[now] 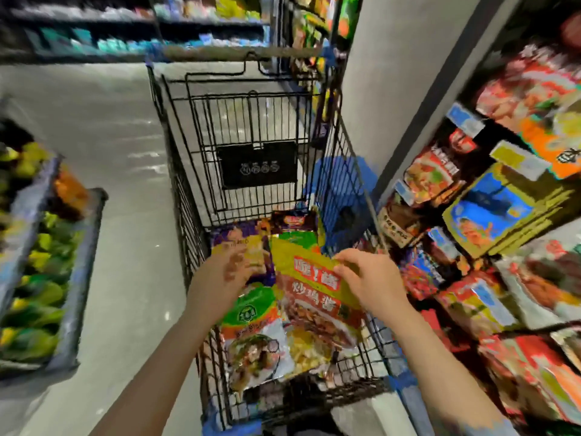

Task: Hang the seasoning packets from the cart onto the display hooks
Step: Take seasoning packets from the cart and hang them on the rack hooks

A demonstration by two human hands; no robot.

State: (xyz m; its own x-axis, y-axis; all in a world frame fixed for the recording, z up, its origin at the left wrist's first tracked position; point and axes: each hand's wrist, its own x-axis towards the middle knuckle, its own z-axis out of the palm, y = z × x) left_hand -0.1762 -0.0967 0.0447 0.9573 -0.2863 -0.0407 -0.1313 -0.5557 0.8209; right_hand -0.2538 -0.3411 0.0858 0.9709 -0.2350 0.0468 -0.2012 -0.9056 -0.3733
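Picking is the step you're on: your right hand [366, 278] pinches the top edge of a yellow-and-red seasoning packet [317, 297], fingers curled over its upper rim, w/ the packet tilted and lying on the pile in the cart [251, 127]. Your left hand [228, 269] is just left of that packet, reaching down onto a purple packet [242, 243]; motion blur smears the fingers, so I cannot tell whether it grips that one or only touches it. Below your left hand sits a green-and-white packet [251, 322], and beyond your right hand's fingertips a dark red packet [290, 220] pokes out of the heap. Nothing from this load looks hung yet, as far as 1 blurry view allows, so you're early in the job, w/ several packets left in the cart. Display hooks are off to the right of your right hand, on the rack of hanging packets [490, 212]; the hooks themselves are hidden behind stock. Next move, I'd judge: lift the yellow-and-red packet clear, swing it right, find a matching row, and line its hang hole up w/ the hook tip before pushing it on. Hole isn't visible here, so feel for it near the top edge you're already pinching.
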